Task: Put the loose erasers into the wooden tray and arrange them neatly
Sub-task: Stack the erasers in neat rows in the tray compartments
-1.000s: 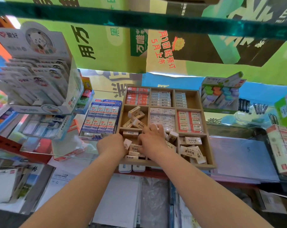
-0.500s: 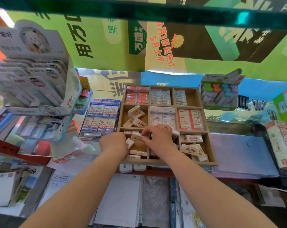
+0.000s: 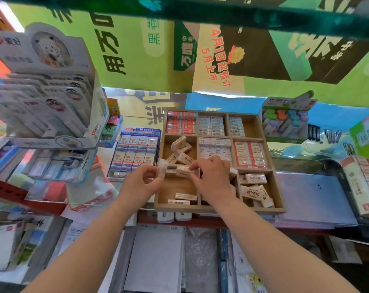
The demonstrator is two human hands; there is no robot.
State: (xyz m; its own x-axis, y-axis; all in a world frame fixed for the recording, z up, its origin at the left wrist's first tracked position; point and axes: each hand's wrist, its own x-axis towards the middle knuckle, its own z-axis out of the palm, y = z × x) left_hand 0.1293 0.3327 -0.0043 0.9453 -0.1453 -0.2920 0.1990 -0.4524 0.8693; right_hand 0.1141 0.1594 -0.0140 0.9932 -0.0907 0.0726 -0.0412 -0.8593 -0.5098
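A wooden tray (image 3: 219,210) with several compartments stands on the glass counter. My left hand (image 3: 140,182) and my right hand (image 3: 211,178) together hold a short stack of white erasers (image 3: 179,169) above the tray's near left compartment, each hand pinching one end. Two erasers (image 3: 182,198) lie flat on that compartment's floor. Loose erasers (image 3: 180,152) lie jumbled in the middle left compartment, and more loose ones (image 3: 254,190) fill the near right compartment. The far rows are packed neatly.
A blue box of erasers (image 3: 136,150) sits just left of the tray. A tall display stand (image 3: 46,87) rises at the far left. A highlighter box (image 3: 285,120) stands at the back right, and a red-and-white carton (image 3: 363,182) at the right edge.
Both hands have risen out of the near left compartment, bringing up a gathered stack of erasers between them. That compartment now shows mostly bare wood.
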